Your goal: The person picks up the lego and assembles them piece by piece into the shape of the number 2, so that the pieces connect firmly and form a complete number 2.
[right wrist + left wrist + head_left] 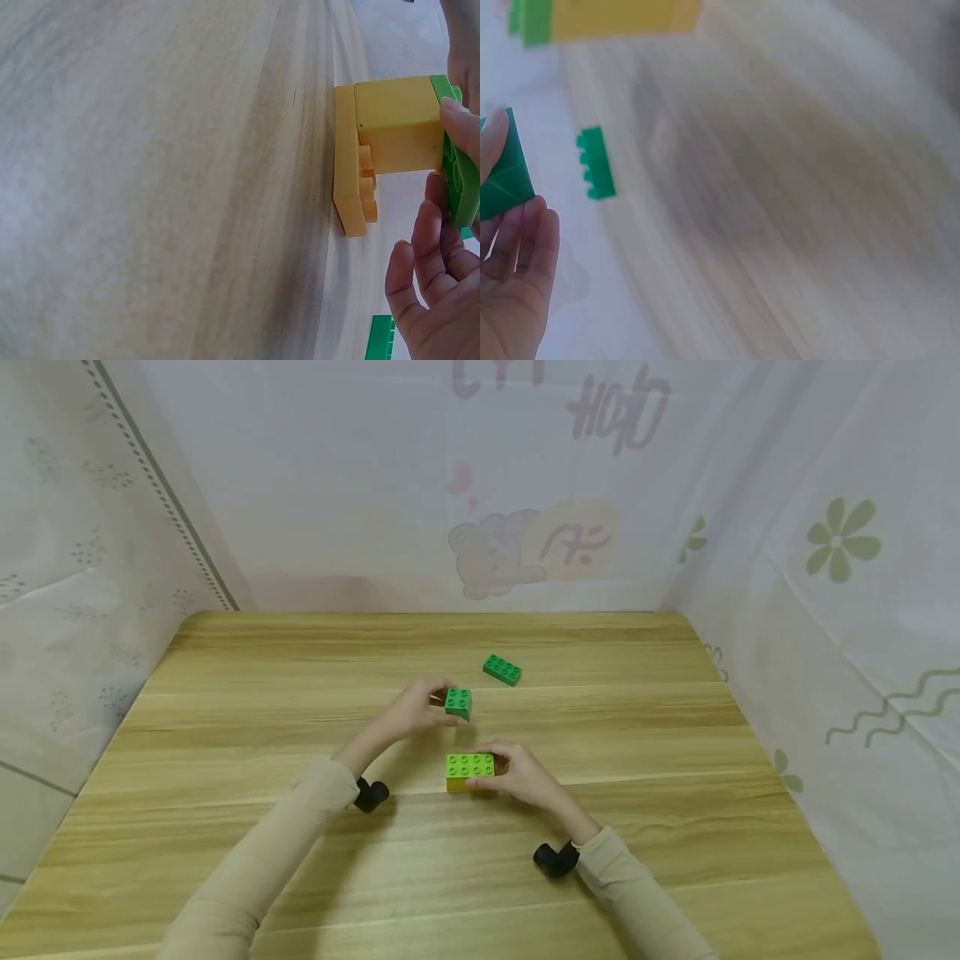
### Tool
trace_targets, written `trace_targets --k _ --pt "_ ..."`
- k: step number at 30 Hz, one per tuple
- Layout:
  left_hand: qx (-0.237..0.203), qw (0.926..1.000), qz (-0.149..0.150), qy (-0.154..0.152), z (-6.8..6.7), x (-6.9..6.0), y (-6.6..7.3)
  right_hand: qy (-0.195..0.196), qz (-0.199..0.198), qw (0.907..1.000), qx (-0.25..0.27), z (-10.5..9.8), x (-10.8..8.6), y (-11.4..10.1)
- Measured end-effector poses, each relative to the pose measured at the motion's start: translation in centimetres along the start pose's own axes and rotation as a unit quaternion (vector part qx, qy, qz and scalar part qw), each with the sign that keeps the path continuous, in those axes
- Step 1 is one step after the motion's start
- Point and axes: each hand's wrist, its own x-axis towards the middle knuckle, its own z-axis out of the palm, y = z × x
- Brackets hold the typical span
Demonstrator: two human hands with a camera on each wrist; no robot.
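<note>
My left hand [420, 706] pinches a square green toy brick [458, 702] between thumb and fingers, held above the table. In the left wrist view the smooth sides of this green brick [508, 176] show beside the fingers. My right hand [525, 775] holds the lime green brick [470, 765] at its right end. That brick sits on a yellow block [397, 124], which stands on a longer yellow brick [347, 161] with bare studs. Lime green overhangs the yellow block on the side where my right fingers [426, 244] curl.
A long dark green brick [502, 670] lies studs up on the wooden table [600, 693], beyond both hands. A printed white cloth [337, 485] hangs behind the table and along its sides. Each wrist carries a black camera mount [557, 860].
</note>
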Motion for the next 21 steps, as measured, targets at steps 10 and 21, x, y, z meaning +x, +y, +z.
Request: trace_targets --k 10,21 --pt "-0.017 0.9997 0.003 -0.019 1.9 -2.2 1.8 0.003 -0.017 0.9997 0.015 0.2 0.1 1.1" --pt "-0.003 0.9996 0.019 -0.02 3.6 -3.8 2.3 0.018 -0.003 0.9993 0.031 0.1 -0.5 1.5"
